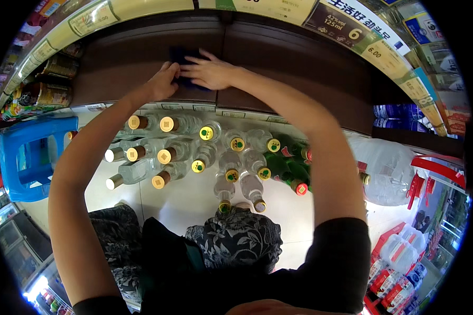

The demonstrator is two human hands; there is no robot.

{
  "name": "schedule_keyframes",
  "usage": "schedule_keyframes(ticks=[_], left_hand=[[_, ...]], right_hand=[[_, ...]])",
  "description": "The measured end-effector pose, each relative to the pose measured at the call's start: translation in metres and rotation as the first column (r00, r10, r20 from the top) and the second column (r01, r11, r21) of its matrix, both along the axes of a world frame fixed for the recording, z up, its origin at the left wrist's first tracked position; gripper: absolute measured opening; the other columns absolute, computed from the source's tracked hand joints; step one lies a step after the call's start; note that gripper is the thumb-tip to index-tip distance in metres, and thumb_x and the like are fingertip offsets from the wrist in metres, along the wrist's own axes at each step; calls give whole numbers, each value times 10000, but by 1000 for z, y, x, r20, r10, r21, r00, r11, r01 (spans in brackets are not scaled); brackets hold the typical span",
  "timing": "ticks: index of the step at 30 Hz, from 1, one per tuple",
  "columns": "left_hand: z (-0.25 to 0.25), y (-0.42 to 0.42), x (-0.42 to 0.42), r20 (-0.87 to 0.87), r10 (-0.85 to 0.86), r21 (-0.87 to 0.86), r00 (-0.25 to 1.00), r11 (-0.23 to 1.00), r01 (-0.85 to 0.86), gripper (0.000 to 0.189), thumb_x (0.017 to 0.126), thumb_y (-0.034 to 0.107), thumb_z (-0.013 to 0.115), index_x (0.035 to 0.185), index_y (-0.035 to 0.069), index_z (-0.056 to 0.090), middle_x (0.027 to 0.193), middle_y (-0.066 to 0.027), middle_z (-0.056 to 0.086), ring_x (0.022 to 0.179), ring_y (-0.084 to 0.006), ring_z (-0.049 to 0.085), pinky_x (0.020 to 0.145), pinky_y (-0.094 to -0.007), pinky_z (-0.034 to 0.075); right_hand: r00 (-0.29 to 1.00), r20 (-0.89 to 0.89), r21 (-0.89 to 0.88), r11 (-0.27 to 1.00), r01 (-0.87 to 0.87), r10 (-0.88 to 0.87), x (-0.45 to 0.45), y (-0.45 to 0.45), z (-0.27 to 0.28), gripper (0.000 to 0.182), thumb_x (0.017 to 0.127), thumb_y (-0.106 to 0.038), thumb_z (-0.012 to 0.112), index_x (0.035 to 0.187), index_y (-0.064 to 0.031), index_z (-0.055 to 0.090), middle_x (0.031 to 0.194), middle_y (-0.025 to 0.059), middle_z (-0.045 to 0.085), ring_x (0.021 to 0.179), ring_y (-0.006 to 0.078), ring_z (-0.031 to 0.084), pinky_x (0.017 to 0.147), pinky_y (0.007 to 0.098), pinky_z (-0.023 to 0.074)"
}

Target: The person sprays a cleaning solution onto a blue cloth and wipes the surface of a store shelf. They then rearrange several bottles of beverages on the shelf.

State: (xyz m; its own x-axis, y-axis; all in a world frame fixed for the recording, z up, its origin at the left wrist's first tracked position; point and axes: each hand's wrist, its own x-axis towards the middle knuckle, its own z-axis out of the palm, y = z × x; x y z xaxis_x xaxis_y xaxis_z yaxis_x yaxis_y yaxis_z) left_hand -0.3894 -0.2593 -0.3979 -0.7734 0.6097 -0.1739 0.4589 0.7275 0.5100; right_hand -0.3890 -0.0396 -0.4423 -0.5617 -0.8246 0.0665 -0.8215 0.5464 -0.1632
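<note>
A dark blue cloth (176, 55) lies on the dark brown shelf board (118, 67) in front of me, slightly blurred. My right hand (213, 74) rests flat over it with the fingers spread. Bent fingers of my left hand (163, 82) meet the cloth's left side, close to the right fingertips; the hands hide much of the cloth. Below the shelf edge, several clear glass bottles with yellow caps (236, 144) stand on the tiled floor. Clear bottles with gold-brown caps (166, 156) are to their left, and green glass bottles (285, 167) to their right.
At the left is a blue plastic stool (13, 157). Large plastic-wrapped containers (390, 173) stand at the right, beyond my right arm. A price-label rail (157, 13) curves above the shelf board. Jars (47, 94) and blue cans (402, 118) sit at the shelf's ends.
</note>
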Motion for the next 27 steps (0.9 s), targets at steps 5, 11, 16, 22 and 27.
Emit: schedule_keyframes(ticks=[5, 11, 16, 22, 27], left_hand=[[-17, -4, -21, -12, -55, -38, 998, 998, 54, 184, 695, -11, 529, 861, 6, 453, 947, -167, 425, 969, -351, 429, 819, -406, 394], [-30, -22, -12, -195, -164, -7, 967, 986, 166, 154, 673, -45, 520, 809, -3, 461, 1109, -181, 425, 946, -332, 475, 751, -339, 430], [-18, -12, -14, 3, -64, -9, 998, 998, 64, 145, 641, -45, 520, 729, 8, 419, 1251, -224, 362, 1134, -403, 406, 902, -393, 392], [-17, 1, -19, 225, 100, -127, 969, 989, -73, 153, 647, -70, 513, 743, 13, 428, 1183, -216, 397, 1102, -389, 427, 890, -377, 398], [-27, -27, -9, 79, 34, -41, 996, 999, -31, 142, 658, -63, 534, 747, 14, 454, 1213, -233, 382, 1207, -401, 374, 952, -383, 387]], right_hand=[[849, -210, -9, 869, 495, -486, -78, 17, -14, 562, 945, -454, 293, 1406, -132, 290, 1478, 62, 243, 1375, 231, 180, 1112, 493, 57], [803, -235, 19, 824, 566, -547, -23, 191, -16, 567, 955, -427, 305, 1406, -84, 271, 1451, 135, 276, 1354, 263, 227, 1113, 433, 135], [466, -188, 243, 419, 875, -864, 41, 347, -1, 578, 959, -450, 263, 1402, -79, 272, 1440, 142, 290, 1339, 305, 243, 1094, 472, 174], [-118, -146, 305, -159, 939, -982, 114, 465, -3, 717, 919, -541, 182, 1447, -64, 96, 1507, 154, 67, 1382, 337, 100, 1106, 475, 119], [501, -87, 730, 287, 621, -861, 102, 355, 22, 599, 906, -363, 363, 1388, -17, 282, 1464, 214, 189, 1330, 414, 211, 1057, 523, 227]])
